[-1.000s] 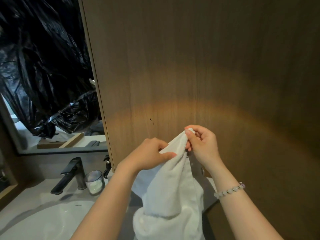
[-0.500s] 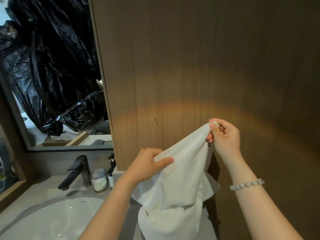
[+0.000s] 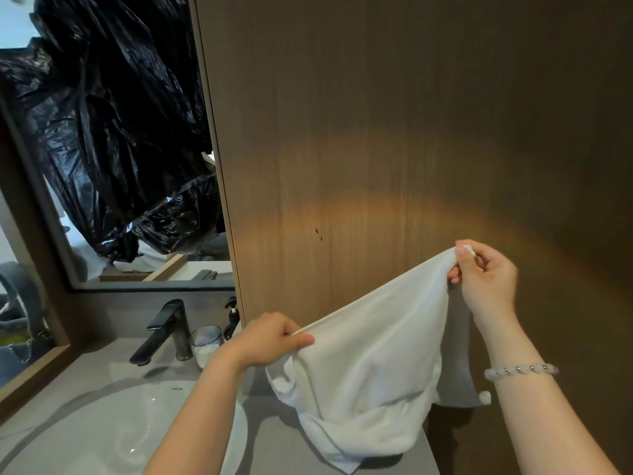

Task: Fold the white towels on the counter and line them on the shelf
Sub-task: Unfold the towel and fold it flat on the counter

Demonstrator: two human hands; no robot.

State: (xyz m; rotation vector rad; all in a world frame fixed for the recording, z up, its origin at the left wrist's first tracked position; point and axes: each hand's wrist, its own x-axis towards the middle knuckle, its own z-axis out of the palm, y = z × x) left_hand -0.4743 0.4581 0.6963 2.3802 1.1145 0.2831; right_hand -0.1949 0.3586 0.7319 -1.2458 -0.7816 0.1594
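white towel (image 3: 370, 354) pinched along top edge by left hand (image 3: 274, 341) and right hand (image 3: 486, 279); risk: lower hem dragged into sink (image 3: 102, 433) if slackened

One white towel (image 3: 370, 371) is recorded. Two hands are counted: one left hand (image 3: 274, 341) and one right hand (image 3: 486, 275). One beaded bracelet (image 3: 520, 370) is noted. One black faucet (image 3: 168, 332), one glass tumbler (image 3: 205, 344) and one dark pump bottle (image 3: 233, 317) are registered. One counter (image 3: 281, 440), one basin (image 3: 113, 430), one mirror (image 3: 205, 265) and one wooden panel (image 3: 411, 132) are listed. One mass of black plastic sheeting (image 3: 113, 125) is observed.
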